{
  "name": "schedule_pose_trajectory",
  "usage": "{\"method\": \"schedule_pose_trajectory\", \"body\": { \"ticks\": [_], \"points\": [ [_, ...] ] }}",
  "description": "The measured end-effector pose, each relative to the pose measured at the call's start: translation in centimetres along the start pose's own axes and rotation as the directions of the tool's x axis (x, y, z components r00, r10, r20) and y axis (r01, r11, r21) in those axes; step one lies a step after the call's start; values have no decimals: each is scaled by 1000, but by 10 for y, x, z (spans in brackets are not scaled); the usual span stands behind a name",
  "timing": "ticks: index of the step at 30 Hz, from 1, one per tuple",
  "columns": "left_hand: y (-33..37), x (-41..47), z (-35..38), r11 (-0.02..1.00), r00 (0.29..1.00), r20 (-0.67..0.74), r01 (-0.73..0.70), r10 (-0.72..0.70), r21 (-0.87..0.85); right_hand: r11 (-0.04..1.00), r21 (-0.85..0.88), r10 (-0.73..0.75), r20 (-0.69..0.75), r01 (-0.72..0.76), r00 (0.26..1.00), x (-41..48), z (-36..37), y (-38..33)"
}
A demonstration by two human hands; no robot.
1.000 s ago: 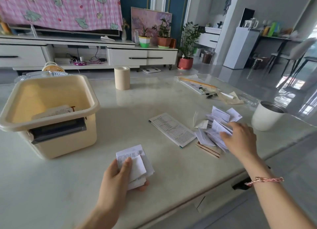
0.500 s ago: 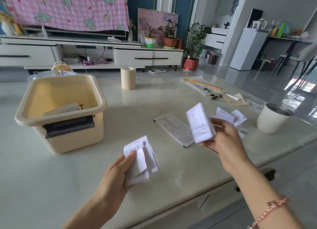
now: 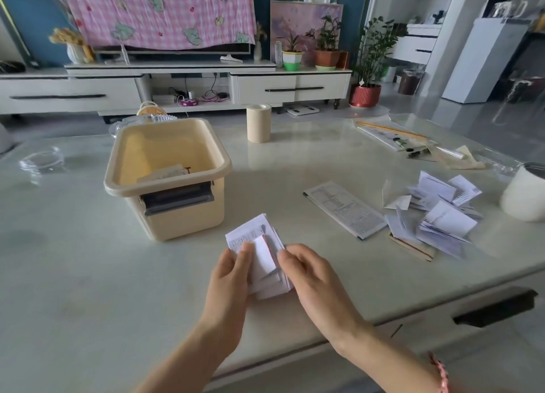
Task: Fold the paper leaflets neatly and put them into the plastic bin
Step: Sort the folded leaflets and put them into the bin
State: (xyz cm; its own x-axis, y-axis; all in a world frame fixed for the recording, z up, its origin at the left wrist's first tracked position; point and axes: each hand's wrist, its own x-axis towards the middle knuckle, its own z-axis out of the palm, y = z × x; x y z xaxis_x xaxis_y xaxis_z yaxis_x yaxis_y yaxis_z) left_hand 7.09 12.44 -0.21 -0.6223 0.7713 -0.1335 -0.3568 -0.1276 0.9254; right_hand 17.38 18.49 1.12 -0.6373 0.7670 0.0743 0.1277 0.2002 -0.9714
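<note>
Gripping the leaflet stack (image 3: 257,240) from either side, both hands (image 3: 231,277) (image 3: 314,276) curl inward.

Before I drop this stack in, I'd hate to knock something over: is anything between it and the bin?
Nothing visible. The stack, held by the left hand and right hand, sits near the bin; only table surface lies between, and the bin is open.
</note>
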Motion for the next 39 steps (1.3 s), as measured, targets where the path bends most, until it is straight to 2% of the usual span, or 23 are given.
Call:
{"method": "schedule_pose_trajectory", "body": {
  "ticks": [2,5,7,10,13,17,19,23,27,29,33,36,37,39],
  "points": [
    [-3,-1,3,998,999,-10,-53,54,39,996,-85,22,-28,-24,999,2,-3,6],
    [-13,-7,11,962,979,3,-198,202,188,994,-44,103,84,-100,991,4,-9,9],
    [-18,-13,16,902,952,56,-303,301,307,998,-51,33,120,-27,992,3,-6,12],
    [-22,-14,14,799,908,133,-413,396,436,992,-110,-53,42,57,998,5,-6,18],
    [-24,-8,9,722,878,210,-474,429,504,973,-193,-128,14,128,992,9,-12,18],
    [-24,0,6,787,927,191,-374,322,490,895,-412,-169,38,170,985,10,-9,28],
    [-22,2,5,799,943,156,-331,293,503,865,-464,-200,33,193,979,11,-3,33],
    [-20,2,5,778,933,136,-354,334,518,913,-368,-213,-64,175,975,13,-5,31],
    [-16,-2,6,786,917,142,-394,374,477,965,-232,-140,-70,120,988,11,-9,24],
    [-14,-6,7,797,917,160,-398,367,455,988,-147,-57,-60,48,997,10,-11,22],
    [-18,-3,7,899,956,135,-292,261,328,995,-86,46,-67,-51,997,8,-16,21],
    [-17,1,11,965,985,101,-159,140,209,989,-141,36,-31,-40,999,16,-37,16],
    [-17,2,11,975,989,111,-119,99,186,984,-180,-11,-70,-2,998,20,-52,16],
    [-16,5,9,987,990,137,-55,34,154,896,-434,-207,-230,90,951,31,-90,18]
  ]
}}
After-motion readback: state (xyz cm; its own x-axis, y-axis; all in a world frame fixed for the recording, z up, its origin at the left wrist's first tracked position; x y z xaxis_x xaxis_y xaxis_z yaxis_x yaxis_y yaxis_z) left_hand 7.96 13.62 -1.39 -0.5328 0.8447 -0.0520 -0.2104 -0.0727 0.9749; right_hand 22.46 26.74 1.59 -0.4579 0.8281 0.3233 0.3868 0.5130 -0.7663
